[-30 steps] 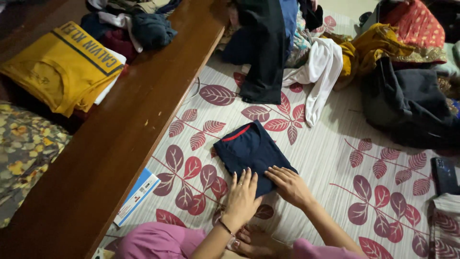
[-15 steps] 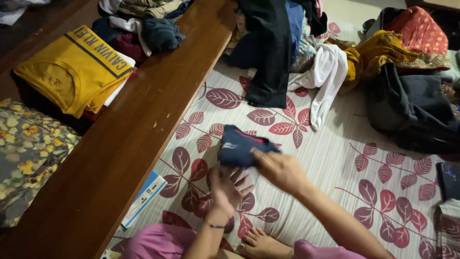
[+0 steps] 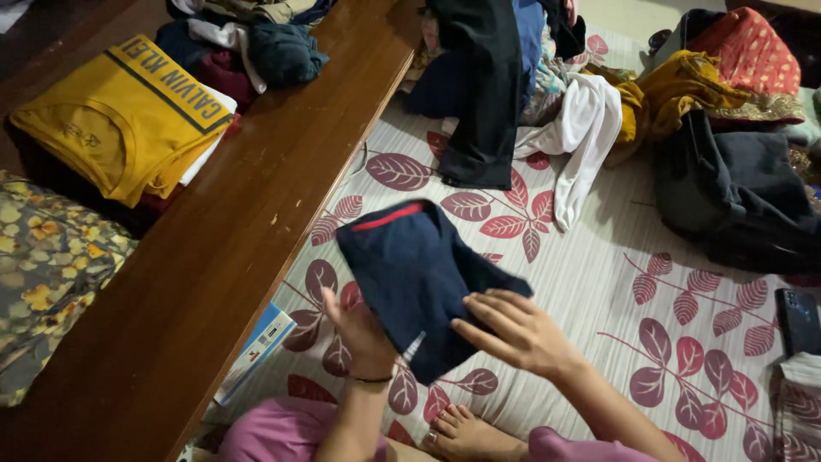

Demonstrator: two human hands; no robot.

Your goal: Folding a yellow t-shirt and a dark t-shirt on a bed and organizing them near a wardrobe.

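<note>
Left hand (image 3: pixel 363 334): fingers (image 3: pixel 335 301) curled up under the near-left edge of the folded navy garment (image 3: pixel 410 269), clamped on the cloth from below; thumb side hidden behind the fabric. Thin dark band on the wrist.

Right hand (image 3: pixel 517 329): fingers (image 3: pixel 479 312) extended and slightly spread, tips pressed flat against the garment's lower right edge, thumb below. Grip is a pinch on the cloth, palm clear of it.

Navy garment: folded to a rough rectangle, lifted off the bed between both hands, tilted with its far edge higher. A red stripe runs along the far-left edge; a small pale mark shows near the lower corner. One corner sticks out to the right, over the bedsheet.

Bedsheet (image 3: pixel 599 282): pale, striped, printed with dark red leaf sprigs. The person's bare foot (image 3: pixel 466 432) and pink-clad knees (image 3: pixel 274 436) sit at the near edge.

Left of the bed: a dark wooden board (image 3: pixel 248 222) runs diagonally. A blue-and-white booklet (image 3: pixel 256 346) lies against its base on the sheet. Beyond the board, a folded yellow shirt (image 3: pixel 120 120) on a stack, with a floral cloth (image 3: pixel 47 265) nearer.

Far side of the bed: heap of unfolded clothes (image 3: pixel 513 77), including black, white and mustard pieces; a dark bundle (image 3: pixel 735 188) to the right. A dark phone (image 3: pixel 797 321) lies at the right edge.
</note>
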